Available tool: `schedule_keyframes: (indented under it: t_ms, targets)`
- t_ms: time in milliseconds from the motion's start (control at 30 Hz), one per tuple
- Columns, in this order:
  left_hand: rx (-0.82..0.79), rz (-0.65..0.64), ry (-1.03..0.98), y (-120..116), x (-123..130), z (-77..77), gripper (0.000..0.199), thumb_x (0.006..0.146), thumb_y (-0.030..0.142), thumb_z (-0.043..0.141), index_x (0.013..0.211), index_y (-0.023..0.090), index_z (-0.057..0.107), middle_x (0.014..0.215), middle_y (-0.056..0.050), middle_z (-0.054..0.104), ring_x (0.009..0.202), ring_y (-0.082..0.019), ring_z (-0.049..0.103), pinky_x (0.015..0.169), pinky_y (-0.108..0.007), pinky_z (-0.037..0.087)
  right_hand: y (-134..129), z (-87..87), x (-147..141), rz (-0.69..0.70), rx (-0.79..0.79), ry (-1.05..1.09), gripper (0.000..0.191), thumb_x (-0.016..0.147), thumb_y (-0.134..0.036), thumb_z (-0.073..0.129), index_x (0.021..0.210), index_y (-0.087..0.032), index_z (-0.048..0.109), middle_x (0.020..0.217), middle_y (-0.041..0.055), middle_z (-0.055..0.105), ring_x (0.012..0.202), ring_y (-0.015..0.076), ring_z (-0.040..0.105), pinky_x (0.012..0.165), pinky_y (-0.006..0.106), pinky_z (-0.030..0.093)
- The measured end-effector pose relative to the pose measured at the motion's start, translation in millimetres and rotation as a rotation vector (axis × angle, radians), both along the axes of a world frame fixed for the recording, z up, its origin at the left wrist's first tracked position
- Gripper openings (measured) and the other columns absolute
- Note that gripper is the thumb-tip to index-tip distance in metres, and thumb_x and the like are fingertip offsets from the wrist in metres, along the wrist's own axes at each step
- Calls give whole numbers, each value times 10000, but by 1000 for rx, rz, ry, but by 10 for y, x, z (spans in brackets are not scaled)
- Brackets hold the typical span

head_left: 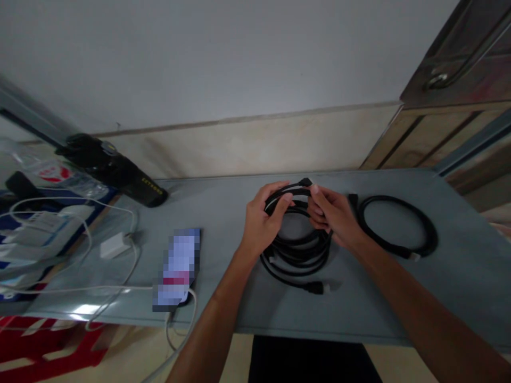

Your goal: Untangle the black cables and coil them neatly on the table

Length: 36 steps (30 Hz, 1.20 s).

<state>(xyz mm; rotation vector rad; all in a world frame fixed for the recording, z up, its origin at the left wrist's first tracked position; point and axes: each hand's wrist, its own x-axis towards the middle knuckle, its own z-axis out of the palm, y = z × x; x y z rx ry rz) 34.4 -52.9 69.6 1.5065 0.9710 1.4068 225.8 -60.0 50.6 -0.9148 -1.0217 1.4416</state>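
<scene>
A coiled black cable (299, 191) is held between my two hands above the grey table. My left hand (264, 215) is closed round the left side of the coil, thumb on top. My right hand (328, 211) pinches the right side, close to the black connector (305, 182) at the top. Beneath them lie more looped black cables (300, 260), with a connector (315, 288) at their lower right. Another black cable coil (431, 234) rests on the table to the right of my right hand.
On the grey table (223, 244), a phone (178, 268) with a white cable lies left of my arms, near a white adapter (115, 246). A black bottle (131, 181) leans at the back left, beside a clear plastic bottle (75, 178). A red stool (75, 356) stands below.
</scene>
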Motion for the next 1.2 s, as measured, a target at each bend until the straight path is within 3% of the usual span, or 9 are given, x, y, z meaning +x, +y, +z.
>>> schedule_keyframes:
  t_ms: [100,233,367,467,567,767,933,1067,1200]
  targets:
    - [33,1,32,29,-2,-15,191,1031,363,820,1162,226,846,937,-58,843,934,-233,780,949,-333,582,20,-5,3,-11,-9,36,558,876,-733,902,888,-249,625,651,-94,384,498,68,252,405,209,203]
    - [35,-9,63,87,-28,-81,225,1020,393,829,1155,215,855,1104,-89,853,1028,-226,782,948,-297,602,45,-19,4,-16,-26,95,562,838,-685,954,1109,-268,692,641,-120,379,503,70,218,414,202,191]
    - [-58,-101,39,158,-66,-179,365,979,465,863,1244,217,827,1172,-106,845,985,-232,817,828,-284,647,69,-66,-8,-35,-26,154,564,805,-686,970,981,-271,630,623,-127,389,486,65,224,410,208,199]
    - [-89,-139,66,190,-84,-227,420,979,464,868,1288,192,786,1081,-108,864,879,-222,841,859,-302,651,89,-93,-21,-51,-25,203,581,791,-698,967,953,-274,605,614,-131,390,482,64,231,409,212,197]
    - [-111,-123,93,199,-89,-240,438,978,471,871,1282,168,787,1044,-123,878,912,-231,847,892,-301,637,107,-92,-30,-72,-33,257,604,765,-694,980,939,-275,581,611,-135,400,477,60,227,408,220,184]
    - [-182,-103,104,194,-86,-227,436,907,493,938,1162,150,853,754,-80,828,870,-254,827,876,-306,604,117,-67,-39,-113,-59,315,663,743,-722,982,875,-284,503,555,-154,339,453,58,217,412,227,151]
    - [-180,-123,161,231,-118,-267,412,948,515,893,1151,160,843,808,-72,838,621,-158,693,706,-272,535,135,-88,-35,-88,-69,361,671,753,-791,939,863,-273,526,528,-145,371,442,54,233,406,220,167]
    - [-147,-109,196,270,-141,-309,434,1023,585,791,1126,166,836,564,7,656,804,-226,769,791,-282,546,146,-108,-41,-100,-52,320,606,826,-792,879,950,-252,632,522,-141,373,428,60,241,396,225,187]
    - [-135,-118,170,287,-134,-331,442,1025,599,786,1155,179,824,650,3,696,835,-228,770,869,-325,572,146,-118,-36,-81,-24,285,613,819,-787,881,940,-253,606,577,-122,443,428,53,280,387,216,222]
